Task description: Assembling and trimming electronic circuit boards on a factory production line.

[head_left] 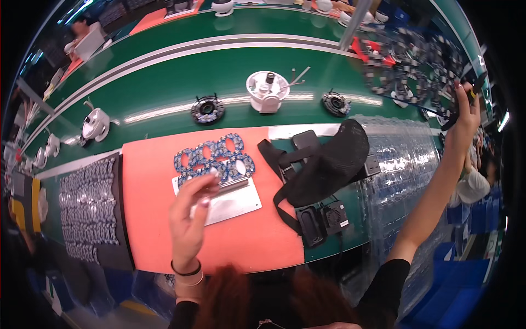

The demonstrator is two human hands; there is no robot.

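Note:
My left hand (pixel 189 214) is over the orange mat, fingers curled with a gap between thumb and forefinger and nothing visible in them. Its fingertips are near a panel of blue ring-shaped circuit boards (pixel 233 143). Part of this panel overlaps a flat silvery metal plate (pixel 233 207) with a raised bar. Far to the right, my right hand (pixel 466 109) is raised, gripping the edge of a see-through sheet of dark small parts (pixel 416 68). Motion blur hides exactly what those parts are. A black and yellow piece (pixel 475 92) shows beside that hand.
A stack of circuit board panels (pixel 87 203) lies left of the orange mat (pixel 153 219). To its right are a black pouch with straps (pixel 334 159), a small fan (pixel 334 217) and clear plastic trays (pixel 394 181). White round housings (pixel 267 90) and black ring units (pixel 207 109) stand on the green belt.

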